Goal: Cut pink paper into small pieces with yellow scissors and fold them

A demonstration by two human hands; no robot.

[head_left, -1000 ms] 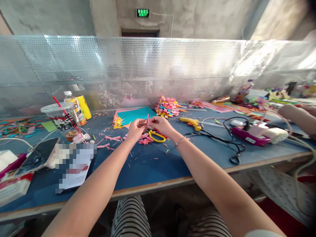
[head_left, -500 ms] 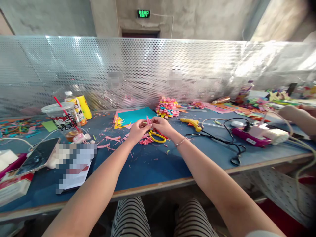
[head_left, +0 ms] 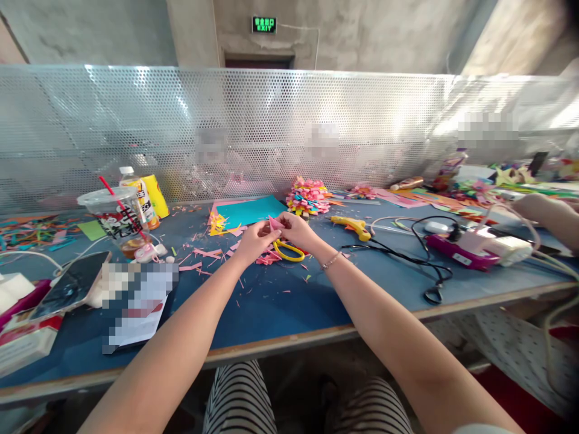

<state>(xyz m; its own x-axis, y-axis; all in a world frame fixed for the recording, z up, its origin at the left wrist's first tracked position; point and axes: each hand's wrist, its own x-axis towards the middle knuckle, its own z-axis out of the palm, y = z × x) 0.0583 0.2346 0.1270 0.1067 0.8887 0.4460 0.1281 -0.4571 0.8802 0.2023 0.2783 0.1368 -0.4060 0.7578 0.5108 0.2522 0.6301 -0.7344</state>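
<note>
A small pink piece of paper point(head_left: 274, 223), which looks folded, is pinched between my two hands above the table. My left hand point(head_left: 254, 242) grips it from the left with closed fingers. On its other side my right hand point(head_left: 293, 231) is closed on the same paper, and a bracelet circles that wrist. Just below the hands lie yellow-handled scissors point(head_left: 289, 251), their blades hidden. Pink paper strips point(head_left: 207, 253) are scattered to the left. Behind my hands are a teal paper sheet point(head_left: 248, 210) and a layered pink paper decoration point(head_left: 307, 196).
A yellow glue gun point(head_left: 351, 227) and black cable lie right, near a purple power strip point(head_left: 461, 252). At left stand a plastic cup point(head_left: 113, 220) with straw, a bottle point(head_left: 128, 176) and phones. Another person's hand point(head_left: 538, 208) is at far right. A perforated metal screen point(head_left: 271, 132) runs behind.
My fingers have shifted slightly around the pink paper, which now shows a wider face between them. The view has moved a little; the things on the table stay put.
</note>
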